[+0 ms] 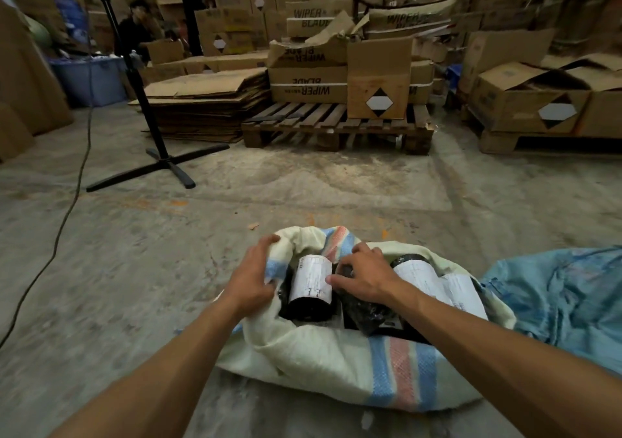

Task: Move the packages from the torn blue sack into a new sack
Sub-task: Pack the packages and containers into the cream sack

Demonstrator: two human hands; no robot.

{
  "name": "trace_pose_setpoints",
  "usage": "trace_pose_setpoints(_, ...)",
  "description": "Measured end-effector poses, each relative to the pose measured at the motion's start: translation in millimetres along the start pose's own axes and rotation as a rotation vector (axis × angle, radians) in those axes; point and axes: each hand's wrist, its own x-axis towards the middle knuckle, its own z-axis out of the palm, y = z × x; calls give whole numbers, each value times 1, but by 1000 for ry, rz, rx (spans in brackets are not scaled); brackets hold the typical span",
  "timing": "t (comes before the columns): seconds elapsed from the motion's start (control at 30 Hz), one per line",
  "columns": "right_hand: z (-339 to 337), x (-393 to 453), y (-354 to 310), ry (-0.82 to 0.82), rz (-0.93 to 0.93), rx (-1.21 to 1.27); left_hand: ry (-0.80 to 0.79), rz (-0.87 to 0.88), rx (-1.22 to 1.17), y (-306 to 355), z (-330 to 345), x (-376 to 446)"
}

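Gripping the new sack's (323,367) rim, your left hand (250,278) holds it open — your right hand (365,278) curls round a black package (367,313) inside; blue sack (565,303) lies beside.

The pale cream woven plastic sack (336,357) carries vertical stripes of blue and salmon red. The cylindrical black plastic-wrapped package (309,289) inside it wears a white printed label, as does the second black-wrapped package (417,279). The crumpled light blue woven sack (565,299) is plain. The brown cardboard box (378,81) bears a black-and-white diamond. The black metal fan stand (158,155) crosses grey concrete floor (303,188).
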Motion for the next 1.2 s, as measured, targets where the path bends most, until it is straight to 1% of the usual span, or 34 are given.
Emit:
trace_pose_setpoints(0.07,3,-5,0,9,115,101,-91,-9,249,0,5,-2)
trace_pose_setpoints(0.13,6,-5,-4,49,210,218,-177,-55,426,1,5,0)
trace_pose_setpoints(0.17,7,-6,-8,77,223,241,-213,-71,504,1,4,0)
trace_pose_setpoints(0.23,11,-4,-16,162,224,207,-275,-82,641,1,2,4)
trace_pose_setpoints(0.27,14,-3,-21,201,227,184,-293,-82,643,2,1,6)
trace_pose_setpoints(0.3,20,-2,-25,236,228,162,-288,-96,534,5,1,9)
trace_pose_setpoints(0.33,25,0,-29,267,223,143,-236,-110,341,10,1,11)
trace_pose_setpoints(0.4,31,4,-35,277,230,131,-6,-84,-22,18,-1,15)
trace_pose_setpoints(0.43,33,8,-38,250,236,133,75,-59,-114,19,0,15)
trace_pose_setpoints(0.47,34,10,-40,216,236,133,76,-48,-114,20,2,12)
trace_pose_setpoints(0.53,39,12,-47,145,209,109,-37,-119,-18,14,13,0)
trace_pose_setpoints(0.6,46,10,-53,160,124,-2,-120,-246,-50,3,21,-11)
trace_pose_setpoints(0.63,49,9,-55,186,79,-45,-116,-292,-97,-2,20,-13)
trace_pose_setpoints(0.67,49,9,-54,199,60,-43,-96,-296,-133,-3,16,-10)
trace_pose_setpoints(0.77,40,11,-44,124,55,117,-70,-281,-180,3,0,-4)
trace_pose_setpoints(0.83,32,5,-33,84,-6,257,-117,-305,-149,10,-8,-4)
trace_pose_setpoints(0.9,23,-9,-17,122,-113,303,-144,-296,-90,13,-6,-6)
trace_pose_setpoints(0.97,12,-22,-1,191,-199,217,-159,-266,10,12,-4,-10)
trace_pose_setpoints(1.0,5,-29,10,195,-211,167,-160,-271,68,17,0,-11)
trace_pose_setpoints(1.07,-8,-41,21,172,-231,168,-109,-262,221,26,9,-13)
trace_pose_setpoints(1.13,-26,-66,39,215,-229,198,-68,-138,304,57,26,-17)
trace_pose_setpoints(1.2,-46,-93,56,284,-244,222,-59,49,317,88,43,-19)
